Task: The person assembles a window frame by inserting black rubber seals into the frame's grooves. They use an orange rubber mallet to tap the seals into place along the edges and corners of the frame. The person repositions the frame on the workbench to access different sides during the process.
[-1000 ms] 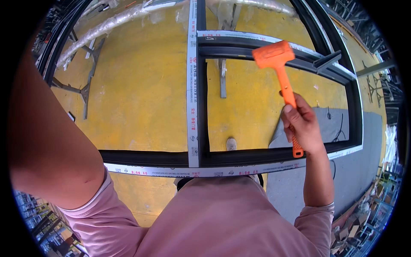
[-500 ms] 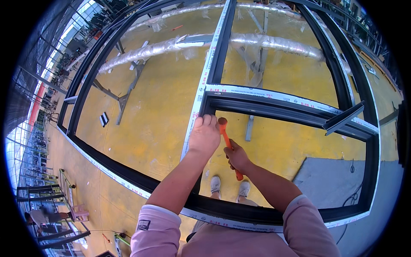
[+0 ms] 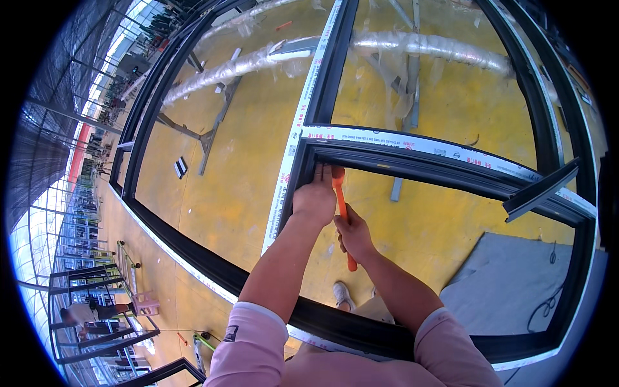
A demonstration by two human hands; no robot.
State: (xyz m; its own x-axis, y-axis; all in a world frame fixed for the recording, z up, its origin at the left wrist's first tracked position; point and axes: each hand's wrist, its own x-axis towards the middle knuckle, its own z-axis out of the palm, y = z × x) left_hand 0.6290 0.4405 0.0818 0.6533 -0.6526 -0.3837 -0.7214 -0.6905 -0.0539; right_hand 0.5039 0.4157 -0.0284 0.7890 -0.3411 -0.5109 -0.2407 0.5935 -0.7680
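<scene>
A large dark window frame (image 3: 406, 155) with white printed film on its edges lies raised across the view. My left hand (image 3: 314, 201) is at the inner corner where the upright bar (image 3: 298, 187) meets the crossbar. Its fingers point up into the corner, pressed together; whatever they pinch there is hidden. My right hand (image 3: 354, 233) grips the handle of an orange mallet (image 3: 340, 190). The mallet stands nearly upright, its head right beside my left fingers, just below the crossbar. A short dark profile piece (image 3: 541, 190) rests slantwise over the crossbar's right end.
Film-wrapped support beams (image 3: 432, 44) run under the frame's far part, on metal stands (image 3: 216, 126). A grey mat (image 3: 516, 277) with a dark cord lies on the yellow floor at right. Far lower left, another person (image 3: 90, 315) bends near a pink stool (image 3: 147, 303).
My left hand has shifted from over the upright bar into the inner corner, its fingers now reaching upward. The mallet stays beside it, held more upright. The whole view has turned slightly.
</scene>
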